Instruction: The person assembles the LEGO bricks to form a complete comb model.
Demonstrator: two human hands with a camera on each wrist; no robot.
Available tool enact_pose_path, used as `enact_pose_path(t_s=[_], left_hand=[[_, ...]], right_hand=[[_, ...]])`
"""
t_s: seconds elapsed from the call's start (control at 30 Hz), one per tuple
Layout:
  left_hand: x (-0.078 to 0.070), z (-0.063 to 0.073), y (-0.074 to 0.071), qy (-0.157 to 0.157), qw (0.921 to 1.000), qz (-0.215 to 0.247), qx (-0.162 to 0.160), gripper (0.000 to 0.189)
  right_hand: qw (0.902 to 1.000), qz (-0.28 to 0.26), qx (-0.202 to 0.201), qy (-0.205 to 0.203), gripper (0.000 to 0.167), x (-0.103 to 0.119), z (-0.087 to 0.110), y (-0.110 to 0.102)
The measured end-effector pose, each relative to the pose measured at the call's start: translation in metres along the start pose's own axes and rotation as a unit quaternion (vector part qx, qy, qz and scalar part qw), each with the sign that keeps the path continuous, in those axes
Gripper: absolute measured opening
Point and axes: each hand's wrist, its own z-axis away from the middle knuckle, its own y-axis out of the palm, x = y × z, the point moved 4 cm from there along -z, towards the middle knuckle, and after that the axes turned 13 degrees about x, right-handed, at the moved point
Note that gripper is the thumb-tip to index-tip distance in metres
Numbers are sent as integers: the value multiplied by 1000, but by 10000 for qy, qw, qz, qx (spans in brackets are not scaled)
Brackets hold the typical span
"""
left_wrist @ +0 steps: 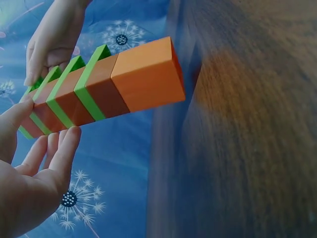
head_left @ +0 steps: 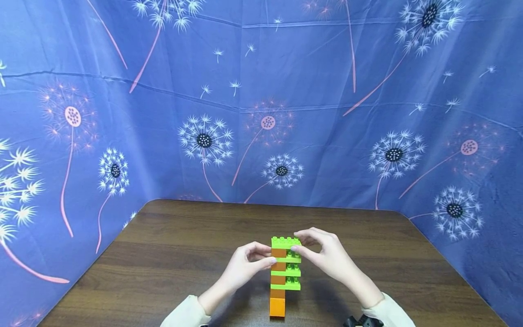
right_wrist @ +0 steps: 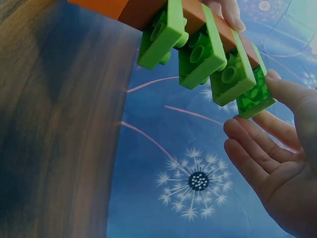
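A tower of toy building bricks [head_left: 277, 307] stands upright between the two hands, near the front of the table. Orange and brown-orange bricks form its column, and several bright green plates [right_wrist: 200, 57] jut from it to the right at different heights. The left hand [head_left: 244, 267] pinches the column's upper part, thumb on the near side and fingers [left_wrist: 67, 148] on the other. At the top, the right hand [head_left: 327, 254] holds the free end of the uppermost green plate [head_left: 282, 243] between thumb and fingers. The tower's far side is hidden in the head view.
The brown wooden table [head_left: 184, 236] spreads out around the tower. Behind it and at both sides hangs a blue cloth [head_left: 327, 150] with a dandelion print. A black object [head_left: 362, 321] shows at the right sleeve by the bottom edge.
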Motion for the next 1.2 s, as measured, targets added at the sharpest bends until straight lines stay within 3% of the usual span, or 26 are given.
enact_pose_path(t_s=[0.17,0.47,0.83,1.2], left_hand=[[5,-4,1,-78,9994,316,67,37],[14,-13,-2,-212,9985,496,67,40],[21,-23,-6,-338,9994,54,-9,36],[33,-30,-13,-714,9952,-661,66,32]], right_hand=[[9995,-151,66,269,22,-9,-1,3],[9970,-175,154,741,18,-29,-7,9],[9940,-133,212,1063,18,-51,-11,23],[9903,-182,574,1252,13,-67,-13,40]])
